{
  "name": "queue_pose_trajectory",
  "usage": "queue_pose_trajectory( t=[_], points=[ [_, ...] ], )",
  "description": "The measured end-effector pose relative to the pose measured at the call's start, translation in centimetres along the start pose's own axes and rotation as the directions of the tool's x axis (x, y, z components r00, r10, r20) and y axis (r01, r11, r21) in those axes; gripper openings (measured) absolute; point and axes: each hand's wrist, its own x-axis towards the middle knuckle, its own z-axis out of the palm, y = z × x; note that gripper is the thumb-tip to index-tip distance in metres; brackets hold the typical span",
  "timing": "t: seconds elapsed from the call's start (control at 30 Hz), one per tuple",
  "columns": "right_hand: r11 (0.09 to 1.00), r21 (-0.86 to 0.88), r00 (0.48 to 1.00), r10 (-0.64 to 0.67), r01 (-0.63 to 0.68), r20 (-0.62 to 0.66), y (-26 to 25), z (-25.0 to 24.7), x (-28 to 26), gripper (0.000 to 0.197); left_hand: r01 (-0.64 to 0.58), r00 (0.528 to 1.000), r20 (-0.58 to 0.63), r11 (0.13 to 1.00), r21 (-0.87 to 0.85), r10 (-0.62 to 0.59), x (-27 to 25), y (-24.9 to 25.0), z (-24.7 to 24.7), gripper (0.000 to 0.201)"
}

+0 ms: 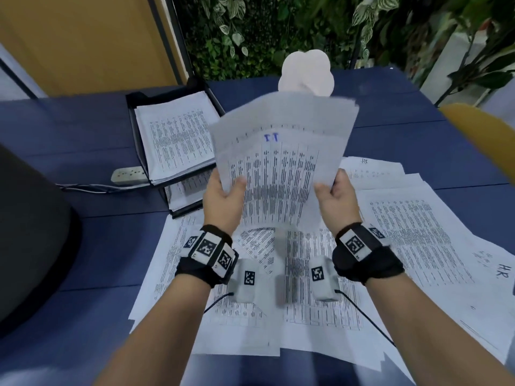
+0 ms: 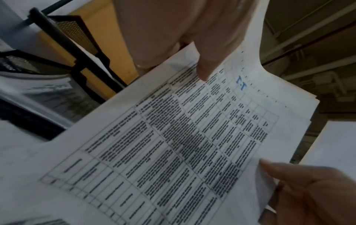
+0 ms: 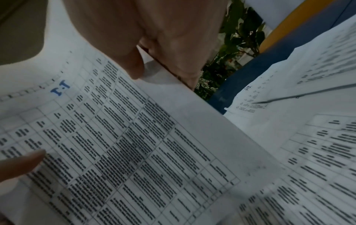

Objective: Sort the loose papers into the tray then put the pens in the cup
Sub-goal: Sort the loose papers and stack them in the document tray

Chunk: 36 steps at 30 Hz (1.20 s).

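Both hands hold one stack of printed sheets [image 1: 278, 162] marked "IT" in blue, lifted and tilted above the table. My left hand [image 1: 225, 190] grips its lower left edge, thumb on top, fingers hidden behind. On the lower right edge my right hand [image 1: 331, 190] grips the same way. The wrist views show the same stack [image 2: 173, 137] [image 3: 115, 137] with a thumb pressed on the print. A black two-tier tray [image 1: 132, 112] at the back left holds papers on both levels. Several loose sheets [image 1: 404, 232] cover the table below. A thin dark stick [image 3: 300, 95], perhaps a pen, lies on them.
A white rounded object [image 1: 306, 71] stands behind the held stack, blurred. A white power strip [image 1: 128, 175] with its cable lies left of the tray. A dark chair back [image 1: 28, 232] is at the left, a yellow one [image 1: 479, 129] at the right. Plants line the back.
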Motion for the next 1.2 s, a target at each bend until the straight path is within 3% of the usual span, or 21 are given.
queue_pose_trajectory(
  t=[0.13, 0.3, 0.43, 0.53, 0.63, 0.77, 0.87, 0.97, 1.1, 1.2],
  points=[
    [0.993, -0.065, 0.995, 0.097, -0.095, 0.021, 2.1, 0.3, -0.3, 0.025, 0.102, 0.994, 0.019, 0.992, 0.081, -0.104, -0.4, -2.3, -0.7, 0.05],
    [0.925, -0.267, 0.938, 0.315, -0.269, 0.144, 4.0, 0.0, -0.4, 0.033, 0.139, 0.987, 0.08, 0.99, 0.021, -0.14, -0.9, -2.9, -0.9, 0.036],
    [0.874, -0.298, 0.876, 0.447, -0.385, 0.18, 5.1, -0.3, -0.7, 0.062, 0.165, 0.986, 0.022, 0.984, -0.069, -0.164, 0.0, -3.1, -2.0, 0.023],
    [0.825, -0.318, 0.796, 0.549, -0.468, 0.254, 5.6, 0.0, -1.5, 0.045, 0.21, 0.978, 0.008, 0.975, -0.068, -0.21, 0.4, -4.1, -3.3, 0.025],
    [0.766, -0.374, 0.754, 0.62, -0.523, 0.216, 6.3, 0.8, -2.1, 0.027, 0.324, 0.945, 0.028, 0.943, 0.074, -0.327, 0.1, -6.0, -4.7, 0.039],
    [0.677, -0.549, 0.689, 0.687, -0.49, 0.232, 7.2, 2.1, -2.6, 0.032, 0.441, 0.88, -0.016, 0.805, 0.397, -0.475, -0.9, -8.7, -6.8, 0.049],
    [0.64, -0.623, 0.662, 0.707, -0.45, 0.248, 7.7, 2.9, -2.9, 0.034, 0.504, 0.827, -0.043, 0.706, 0.498, -0.56, -1.5, -10.8, -8.2, 0.053],
    [0.646, -0.641, 0.67, 0.693, -0.415, 0.266, 7.8, 3.7, -2.7, 0.033, 0.538, 0.802, -0.053, 0.68, 0.497, -0.595, -1.6, -11.6, -9.1, 0.057],
    [0.663, -0.598, 0.67, 0.693, -0.45, 0.264, 7.6, 5.1, -1.8, 0.023, 0.514, 0.849, -0.087, 0.776, 0.365, -0.521, -0.6, -11.7, -10.4, 0.053],
    [0.685, -0.539, 0.674, 0.69, -0.491, 0.263, 7.2, 6.9, -0.8, 0.019, 0.563, 0.825, -0.097, 0.792, 0.236, -0.557, 0.7, -12.8, -11.7, 0.064]
  ],
)
